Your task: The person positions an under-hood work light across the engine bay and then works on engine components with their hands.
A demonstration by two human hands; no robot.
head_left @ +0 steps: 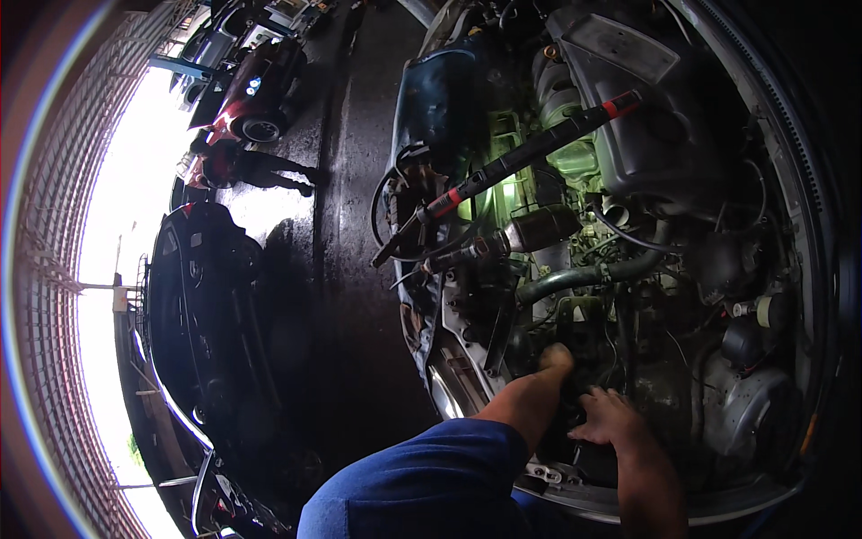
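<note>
My left hand reaches down into the engine bay of a car, beside dark engine parts. It is blurred, and its fingers are hidden in the shadow. Closer to the front, my right hand hovers over or rests on the dark parts, with its fingers apart and nothing visible in them. Beyond the hands a thick radiator hose bends across the bay. A black bar-shaped work light with red ends lies across the engine, and a greenish glow lights the parts under it.
A broad grey plastic cover sits at the far right of the bay. A cap with a pale ring stands on the right side. Left across the dark floor are a black car, a red car and a person.
</note>
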